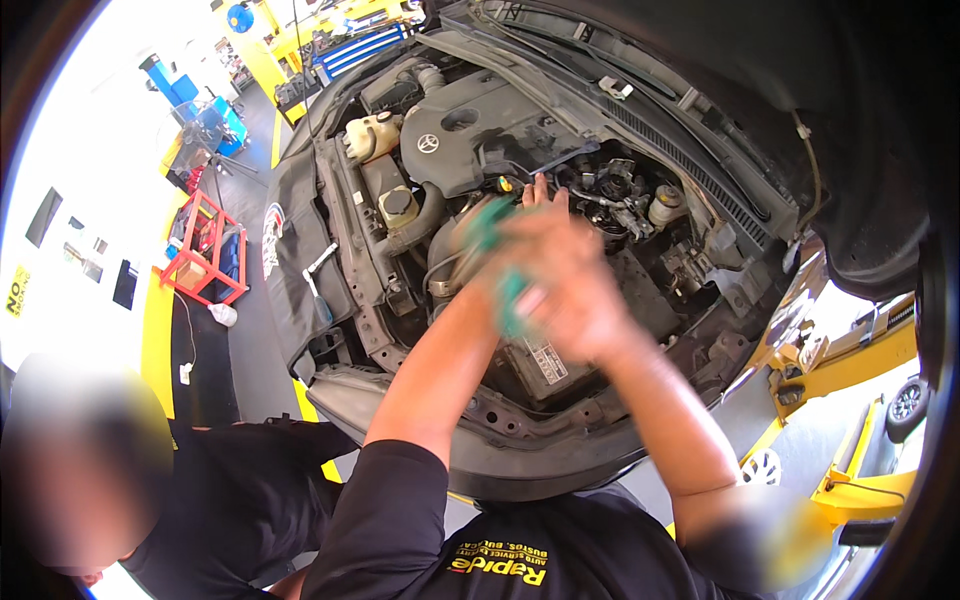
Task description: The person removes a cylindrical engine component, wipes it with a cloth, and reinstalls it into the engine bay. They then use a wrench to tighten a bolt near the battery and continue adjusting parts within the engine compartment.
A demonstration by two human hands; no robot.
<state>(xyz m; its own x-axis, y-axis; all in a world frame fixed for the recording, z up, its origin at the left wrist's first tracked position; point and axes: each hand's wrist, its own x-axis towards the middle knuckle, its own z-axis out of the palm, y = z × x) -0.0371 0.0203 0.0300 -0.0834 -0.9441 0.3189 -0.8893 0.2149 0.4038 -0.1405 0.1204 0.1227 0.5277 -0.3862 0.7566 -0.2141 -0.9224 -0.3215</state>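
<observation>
My two hands cross above the engine bay, smeared by motion. My left hand (545, 200) reaches forward over the engine, fingertips stretched out past the blur. Across its back and wrist lies my right hand (585, 300), closed on a green rag (515, 305). Part of the rag shows on the far side of my left wrist. Below the hands sits the car battery (545, 365) with a white label. Just beyond them are the dark plastic engine cover (455, 125) and a small yellow-orange dipstick handle (505, 184).
A fender cover (285, 265) drapes the car's left-hand edge, with a ratchet (318, 275) on it. A red tool cart (205, 250) stands beyond. At my left is another person in a black shirt (240, 490). The raised hood (840, 120) overhangs at right, near a yellow lift (850, 350).
</observation>
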